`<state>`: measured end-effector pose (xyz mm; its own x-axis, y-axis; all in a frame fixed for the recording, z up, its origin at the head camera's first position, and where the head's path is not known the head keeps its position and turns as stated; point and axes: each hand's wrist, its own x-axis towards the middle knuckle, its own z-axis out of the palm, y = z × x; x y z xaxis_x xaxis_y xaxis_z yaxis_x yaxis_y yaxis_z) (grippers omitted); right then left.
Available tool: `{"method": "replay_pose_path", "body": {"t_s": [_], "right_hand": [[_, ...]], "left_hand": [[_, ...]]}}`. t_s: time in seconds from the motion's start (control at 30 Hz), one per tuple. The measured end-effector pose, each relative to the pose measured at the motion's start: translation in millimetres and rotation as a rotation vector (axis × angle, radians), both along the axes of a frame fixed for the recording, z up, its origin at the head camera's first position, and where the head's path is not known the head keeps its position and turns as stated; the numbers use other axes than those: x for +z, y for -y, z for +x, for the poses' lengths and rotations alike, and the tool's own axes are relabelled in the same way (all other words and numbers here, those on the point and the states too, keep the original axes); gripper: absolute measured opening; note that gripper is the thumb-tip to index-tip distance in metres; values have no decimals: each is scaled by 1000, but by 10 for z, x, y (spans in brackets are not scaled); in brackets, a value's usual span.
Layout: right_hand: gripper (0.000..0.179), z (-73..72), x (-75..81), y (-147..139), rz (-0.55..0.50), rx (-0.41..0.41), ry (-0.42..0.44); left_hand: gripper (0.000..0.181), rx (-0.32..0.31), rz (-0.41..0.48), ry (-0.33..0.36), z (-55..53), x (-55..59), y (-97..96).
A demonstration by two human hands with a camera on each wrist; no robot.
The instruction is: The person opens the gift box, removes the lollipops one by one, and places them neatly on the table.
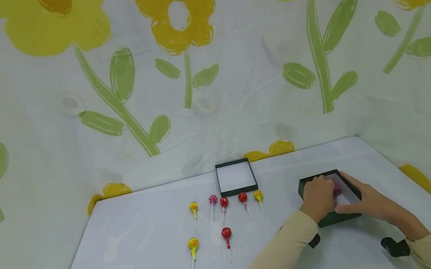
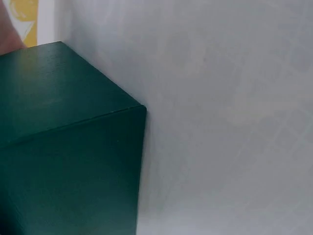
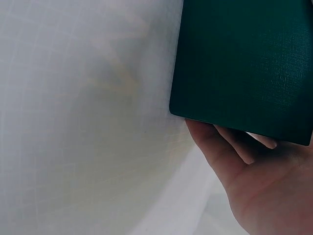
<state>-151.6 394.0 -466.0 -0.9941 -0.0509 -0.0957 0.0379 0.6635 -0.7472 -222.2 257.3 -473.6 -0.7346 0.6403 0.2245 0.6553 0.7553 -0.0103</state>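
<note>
A dark green open box (image 1: 336, 217) with a pale inside stands on the right of the table. Over its left wall reaches my left hand (image 1: 319, 197), fingers curled down inside. A pink lollipop (image 1: 337, 189) shows its round head at those fingers; its stick is hidden. My right hand (image 1: 374, 203) grips the box from the right, thumb at the near rim and fingers along the right wall. The right wrist view shows fingers (image 3: 215, 152) against the green side. From the left wrist, mainly a corner of the box (image 2: 73, 98) is visible.
Left of the box lie several lollipops, including a red one (image 1: 226, 233), a yellow one (image 1: 193, 244) and a pink one (image 1: 212, 199). Behind them, near the table's back edge, lies a shallow dark-rimmed lid (image 1: 239, 191). A flowered cloth (image 1: 236, 102) hangs behind the table.
</note>
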Motion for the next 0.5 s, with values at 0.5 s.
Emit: {"method": "replay_pose_path", "body": {"t_s": [0.5], "right_hand": [[107,5,8,4,-37,3,29]], "left_hand": [[13,-98,216,98,-45,-6,77]]}}
